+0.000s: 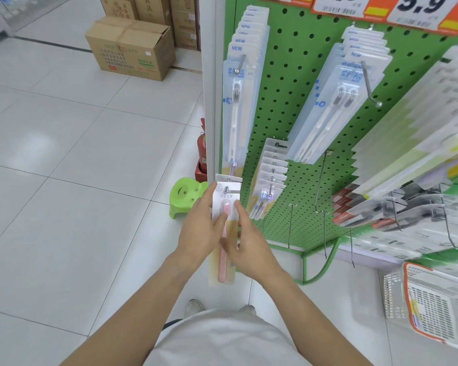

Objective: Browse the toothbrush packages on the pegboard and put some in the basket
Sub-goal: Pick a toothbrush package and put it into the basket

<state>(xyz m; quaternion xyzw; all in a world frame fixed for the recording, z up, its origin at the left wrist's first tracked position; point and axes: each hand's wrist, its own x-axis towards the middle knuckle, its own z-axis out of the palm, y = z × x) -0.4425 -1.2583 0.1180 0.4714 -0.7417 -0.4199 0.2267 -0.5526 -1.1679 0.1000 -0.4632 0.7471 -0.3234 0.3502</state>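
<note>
A pink toothbrush package (226, 200) hangs on a low hook at the left edge of the green pegboard (296, 83). My left hand (201, 228) grips its left side, thumb across the front. My right hand (245, 241) holds its right edge with fingers curled round it. Rows of blue-white toothbrush packages (236, 101) hang on hooks above, with more (336, 101) to the right. The white and orange basket (434, 305) stands on the floor at the lower right.
Several bare hooks (320, 180) stick out of the pegboard's lower middle. A green plastic stool (187, 196) and a red fire extinguisher (202, 151) sit by the rack's left side. Cardboard boxes (132, 46) stand on the tiled floor behind.
</note>
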